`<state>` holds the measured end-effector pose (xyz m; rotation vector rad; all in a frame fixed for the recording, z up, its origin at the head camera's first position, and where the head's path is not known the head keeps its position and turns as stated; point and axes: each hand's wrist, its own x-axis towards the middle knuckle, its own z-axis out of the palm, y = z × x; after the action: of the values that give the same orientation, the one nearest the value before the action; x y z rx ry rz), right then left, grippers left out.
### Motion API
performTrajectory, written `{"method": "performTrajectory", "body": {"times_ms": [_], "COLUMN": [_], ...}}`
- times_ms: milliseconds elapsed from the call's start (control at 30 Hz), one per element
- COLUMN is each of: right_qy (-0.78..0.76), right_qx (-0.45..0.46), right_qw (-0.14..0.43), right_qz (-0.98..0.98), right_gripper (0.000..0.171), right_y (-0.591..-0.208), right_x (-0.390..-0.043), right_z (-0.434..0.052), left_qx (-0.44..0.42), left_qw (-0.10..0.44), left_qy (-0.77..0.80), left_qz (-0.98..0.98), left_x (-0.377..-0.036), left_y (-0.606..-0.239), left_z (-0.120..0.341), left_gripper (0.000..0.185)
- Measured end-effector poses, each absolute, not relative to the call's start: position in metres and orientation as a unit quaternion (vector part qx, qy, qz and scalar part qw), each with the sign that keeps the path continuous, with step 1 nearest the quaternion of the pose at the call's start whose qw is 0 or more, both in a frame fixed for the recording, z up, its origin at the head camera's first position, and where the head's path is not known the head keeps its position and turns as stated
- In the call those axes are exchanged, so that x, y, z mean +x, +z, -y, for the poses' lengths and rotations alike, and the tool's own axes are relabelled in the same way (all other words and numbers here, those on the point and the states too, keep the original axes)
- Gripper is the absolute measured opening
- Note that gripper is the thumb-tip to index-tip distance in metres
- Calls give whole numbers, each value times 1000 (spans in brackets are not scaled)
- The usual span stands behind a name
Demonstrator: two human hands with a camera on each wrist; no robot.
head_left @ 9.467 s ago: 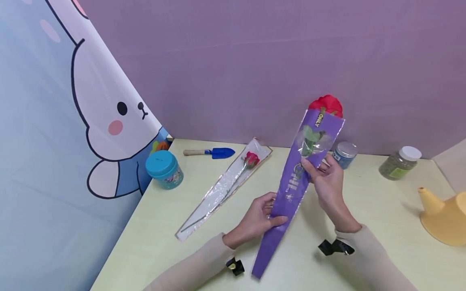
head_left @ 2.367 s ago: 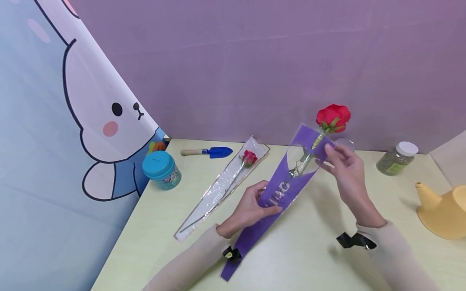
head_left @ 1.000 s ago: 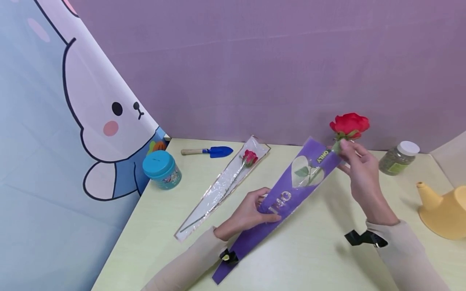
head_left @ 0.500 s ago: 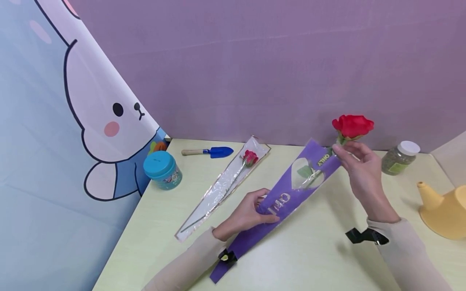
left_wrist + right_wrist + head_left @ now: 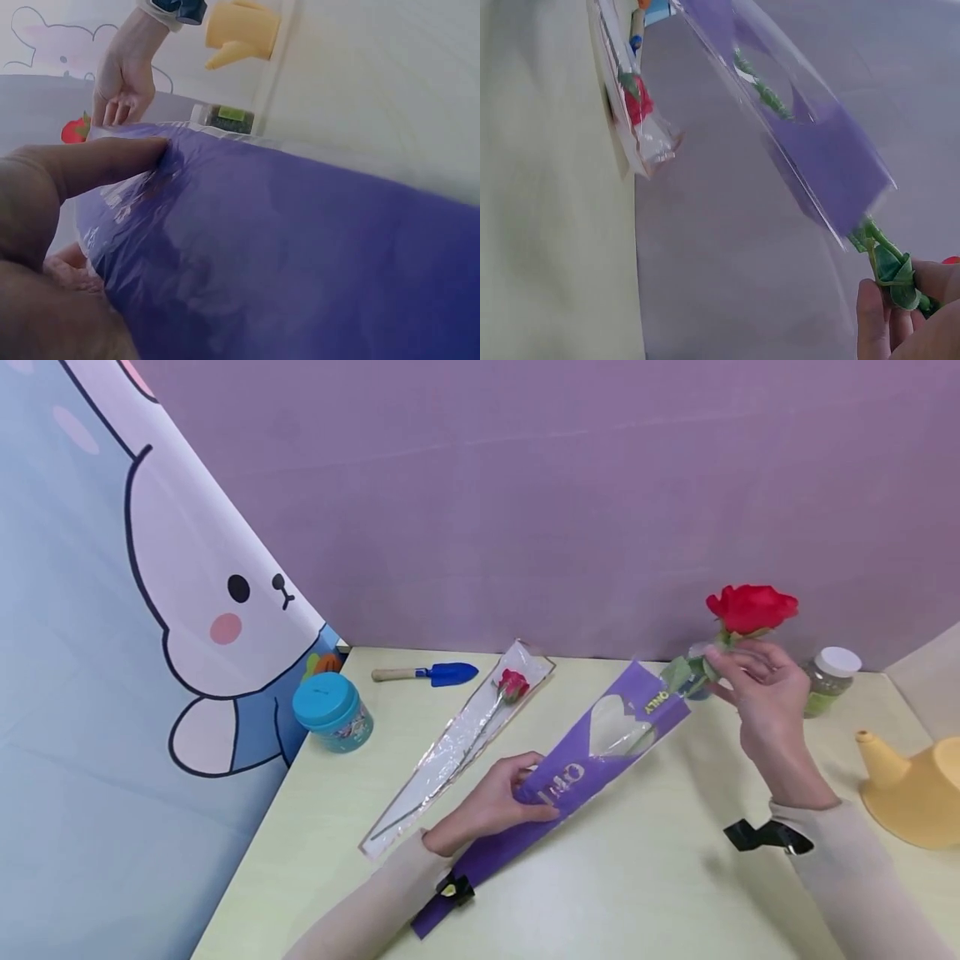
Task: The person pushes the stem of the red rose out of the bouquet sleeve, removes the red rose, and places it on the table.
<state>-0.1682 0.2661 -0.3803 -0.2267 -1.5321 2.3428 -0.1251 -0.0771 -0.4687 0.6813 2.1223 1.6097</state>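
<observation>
A red rose (image 5: pixel 752 608) stands above my right hand (image 5: pixel 772 710), which pinches its green stem just below the bloom. Green leaves (image 5: pixel 678 675) show outside the mouth of a purple flower sleeve (image 5: pixel 551 777), and the lower stem still lies within it, seen through the clear heart window. My left hand (image 5: pixel 495 797) grips the sleeve at mid-length, thumb on top and fingers behind. In the right wrist view the stem (image 5: pixel 885 244) runs from the sleeve's open end into my right fingers. The left wrist view shows the thumb (image 5: pixel 112 161) pressing the purple film.
A second rose (image 5: pixel 513 685) lies in a clear sleeve (image 5: pixel 450 768) left of my hands. Behind it is a blue trowel (image 5: pixel 450 674). A teal-lidded jar (image 5: pixel 332 710) stands far left. A white-lidded jar (image 5: pixel 834 672) and a yellow watering can (image 5: pixel 911 789) stand right.
My right hand has drawn the rose up and right, bringing leaves out of the purple sleeve. My left hand and the sleeve have shifted slightly left and down.
</observation>
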Motion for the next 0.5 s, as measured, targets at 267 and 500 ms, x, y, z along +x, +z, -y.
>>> {"method": "performTrajectory", "body": {"times_ms": [267,500], "right_qy": [820,810], "right_qx": [-93,-134], "right_qw": [221,295], "right_qz": [519,488], "right_gripper": [33,43], "right_y": [-368,-352], "right_x": [-172,-170], "right_z": [-285,-313], "left_qx": [256,246], "left_qw": [178,164], "left_qy": [550,568], "left_qz": [-775,-768], "left_x": [-124,-123], "left_y": [-478,-484], "left_z": [95,107], "left_gripper": [17,18]}}
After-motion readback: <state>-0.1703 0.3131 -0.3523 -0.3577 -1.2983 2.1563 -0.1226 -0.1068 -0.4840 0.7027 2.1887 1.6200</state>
